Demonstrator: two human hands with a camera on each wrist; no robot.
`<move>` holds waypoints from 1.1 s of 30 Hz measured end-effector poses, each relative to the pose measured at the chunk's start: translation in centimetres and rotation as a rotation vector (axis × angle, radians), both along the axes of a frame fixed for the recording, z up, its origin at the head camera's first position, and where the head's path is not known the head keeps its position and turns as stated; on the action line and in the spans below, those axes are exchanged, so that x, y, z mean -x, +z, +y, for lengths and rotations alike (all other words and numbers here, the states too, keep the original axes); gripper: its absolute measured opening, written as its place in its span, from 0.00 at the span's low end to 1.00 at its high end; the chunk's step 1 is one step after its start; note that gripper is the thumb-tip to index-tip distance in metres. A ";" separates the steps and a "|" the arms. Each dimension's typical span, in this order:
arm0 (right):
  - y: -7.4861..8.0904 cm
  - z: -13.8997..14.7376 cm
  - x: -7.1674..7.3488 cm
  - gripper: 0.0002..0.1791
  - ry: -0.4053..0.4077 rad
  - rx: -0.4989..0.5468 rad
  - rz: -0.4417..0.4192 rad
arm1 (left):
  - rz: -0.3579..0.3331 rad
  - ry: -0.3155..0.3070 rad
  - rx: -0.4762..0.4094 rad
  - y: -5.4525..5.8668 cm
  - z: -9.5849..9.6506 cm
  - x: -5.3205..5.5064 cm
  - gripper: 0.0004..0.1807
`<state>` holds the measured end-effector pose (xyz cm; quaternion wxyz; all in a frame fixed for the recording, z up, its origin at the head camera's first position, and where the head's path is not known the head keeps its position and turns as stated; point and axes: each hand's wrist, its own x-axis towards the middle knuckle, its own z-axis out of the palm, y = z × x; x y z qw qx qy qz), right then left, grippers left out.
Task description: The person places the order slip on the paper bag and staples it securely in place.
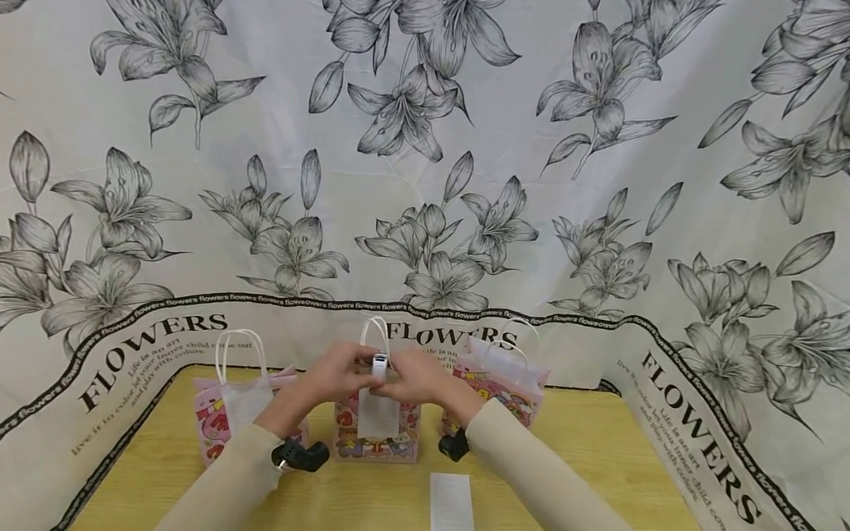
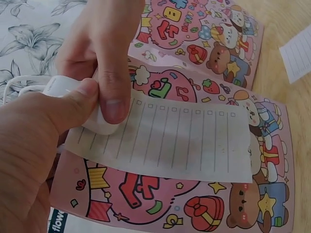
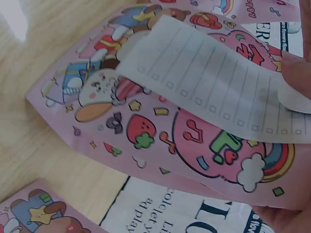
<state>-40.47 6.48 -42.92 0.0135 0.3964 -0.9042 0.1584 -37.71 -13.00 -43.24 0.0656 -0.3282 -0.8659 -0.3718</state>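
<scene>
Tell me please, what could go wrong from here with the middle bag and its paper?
The paper slip could end up crooked, as its lower end is loose in front of the middle bag. A thumb might get pinched: the left hand and right hand both have one on the white tool. The left bag may be knocked; the left forearm passes in front of it.

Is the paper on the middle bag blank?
No, the left wrist view shows ruled lines and small boxes on the paper against the middle bag.
</scene>
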 end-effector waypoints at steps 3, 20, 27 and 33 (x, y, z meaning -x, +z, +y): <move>-0.1 -0.1 0.1 0.18 0.006 0.001 0.058 | 0.023 -0.001 -0.004 0.1 -0.1 0.2 0.11; -1.6 0.0 0.8 0.20 0.043 0.040 0.166 | 0.042 -0.039 -0.033 -0.9 -0.2 0.4 0.18; -1.5 0.2 1.1 0.28 0.155 0.001 0.216 | 0.027 -0.052 -0.066 -1.0 -0.2 0.2 0.18; -2.9 -0.1 1.1 0.29 0.158 0.092 0.324 | 0.048 -0.042 -0.062 -1.7 -0.5 0.4 0.18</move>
